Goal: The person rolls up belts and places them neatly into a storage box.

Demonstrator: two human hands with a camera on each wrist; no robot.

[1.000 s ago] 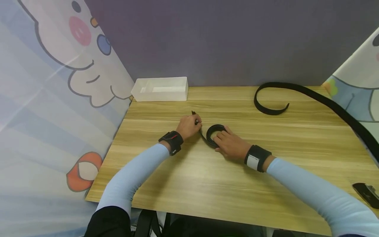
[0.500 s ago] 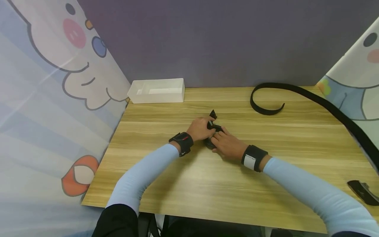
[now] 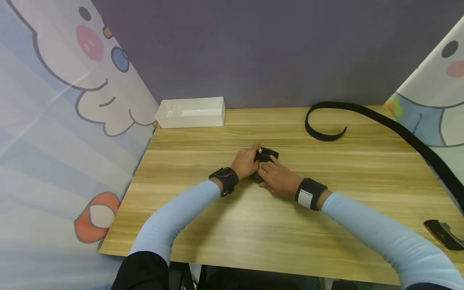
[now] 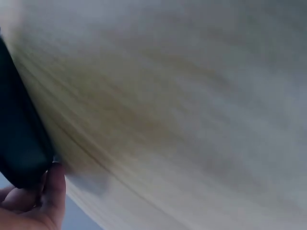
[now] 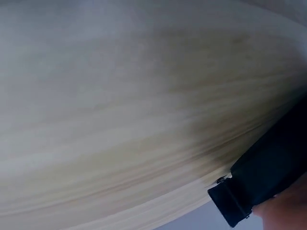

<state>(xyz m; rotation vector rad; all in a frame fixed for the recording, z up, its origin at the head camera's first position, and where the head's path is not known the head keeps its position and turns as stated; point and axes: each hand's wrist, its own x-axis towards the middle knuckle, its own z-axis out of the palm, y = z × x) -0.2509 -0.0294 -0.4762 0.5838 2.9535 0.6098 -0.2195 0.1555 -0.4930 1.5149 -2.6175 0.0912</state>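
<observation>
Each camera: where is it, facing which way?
Head: on the head, forward and down at the table and black coil; left hand, right hand, sleeves show.
Left wrist: on that wrist, facing the table; left hand partly shows.
Right wrist: on that wrist, facing the table; right hand barely shows.
Both wrist views share the table.

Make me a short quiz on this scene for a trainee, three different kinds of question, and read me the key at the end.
1. Where on the wooden table does the white tray stand?
2. True or false: the left hand and the right hand are both on the coiled black strap.
3. Pick one: the long loose black strap curls toward which corner of the table? A, back left. B, back right. C, front left.

Key: 1, along the back edge, toward the left. 2, true. 3, B.
</observation>
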